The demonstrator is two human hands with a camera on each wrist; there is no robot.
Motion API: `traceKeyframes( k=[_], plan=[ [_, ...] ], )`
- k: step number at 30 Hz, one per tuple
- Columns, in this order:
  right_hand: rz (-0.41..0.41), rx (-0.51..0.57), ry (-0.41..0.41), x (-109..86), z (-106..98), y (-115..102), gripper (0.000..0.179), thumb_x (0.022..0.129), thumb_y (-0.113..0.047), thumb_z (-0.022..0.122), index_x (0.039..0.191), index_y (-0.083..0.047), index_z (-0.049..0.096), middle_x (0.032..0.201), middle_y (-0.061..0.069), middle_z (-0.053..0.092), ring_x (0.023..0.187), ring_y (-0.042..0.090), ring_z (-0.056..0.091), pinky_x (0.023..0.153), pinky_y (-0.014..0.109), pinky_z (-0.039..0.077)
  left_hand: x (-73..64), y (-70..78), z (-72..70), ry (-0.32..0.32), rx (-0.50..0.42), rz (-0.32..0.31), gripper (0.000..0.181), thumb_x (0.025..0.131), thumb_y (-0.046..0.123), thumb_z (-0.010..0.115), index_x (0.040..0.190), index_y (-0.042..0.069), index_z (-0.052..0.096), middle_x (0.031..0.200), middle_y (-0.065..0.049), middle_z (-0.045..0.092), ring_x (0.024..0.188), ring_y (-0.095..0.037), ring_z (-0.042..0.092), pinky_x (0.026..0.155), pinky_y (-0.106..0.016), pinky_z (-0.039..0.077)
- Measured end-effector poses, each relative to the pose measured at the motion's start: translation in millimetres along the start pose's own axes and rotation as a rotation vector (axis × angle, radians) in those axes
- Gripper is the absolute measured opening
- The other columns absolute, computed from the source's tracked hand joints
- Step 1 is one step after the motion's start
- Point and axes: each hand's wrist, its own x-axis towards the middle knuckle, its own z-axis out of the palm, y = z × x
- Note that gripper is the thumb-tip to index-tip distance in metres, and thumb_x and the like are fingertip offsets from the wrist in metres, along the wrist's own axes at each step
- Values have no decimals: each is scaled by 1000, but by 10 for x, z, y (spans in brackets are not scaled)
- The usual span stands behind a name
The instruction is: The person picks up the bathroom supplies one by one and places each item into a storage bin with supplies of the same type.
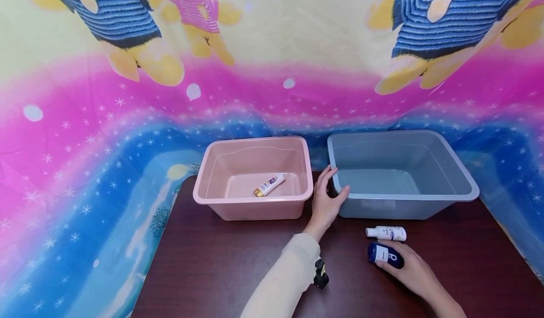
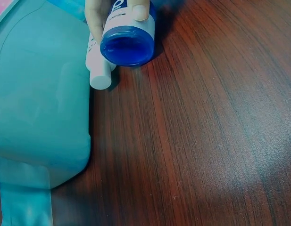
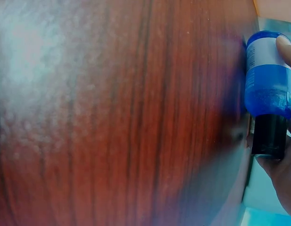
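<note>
Lower right, we clamp the blue bottle (image 1: 382,253) in our right hand (image 1: 416,268), and lower centre, our left hand (image 1: 325,203), fingers apart, touches the gray tub (image 1: 382,208), seemingly steadying it.

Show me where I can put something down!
There's bare table in front of the pink bin, left of the sleeve, and another patch between the right hand and the table's right edge. It's crowded before the blue-gray bin, where the white bottle lies beside the held blue bottle, and between the bins, where the left hand is.
</note>
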Motion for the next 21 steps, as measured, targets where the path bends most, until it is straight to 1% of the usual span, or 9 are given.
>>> traceKeyframes(
  k=[8,16,21],
  plan=[
    [-9,-10,13,7,14,8,55,70,-46,77,116,-18,63,110,11,61,97,26,55,70,40,43,-3,7,-9,5,3,6,52,85,46,61,133,46,41,145,23,27,132,-4,28,103,-38,35],
    [6,-5,13,10,-2,-13,57,69,-47,77,115,-18,63,109,11,61,95,23,55,68,36,45,4,-17,1,8,21,16,51,86,46,60,133,45,40,144,25,27,131,-4,29,102,-36,36],
    [0,-6,34,6,-6,-19,57,67,-46,79,114,-17,64,108,9,62,92,21,55,67,34,45,6,-19,0,6,23,17,51,86,48,60,133,46,40,144,26,26,132,-4,28,102,-37,36]
  ],
)
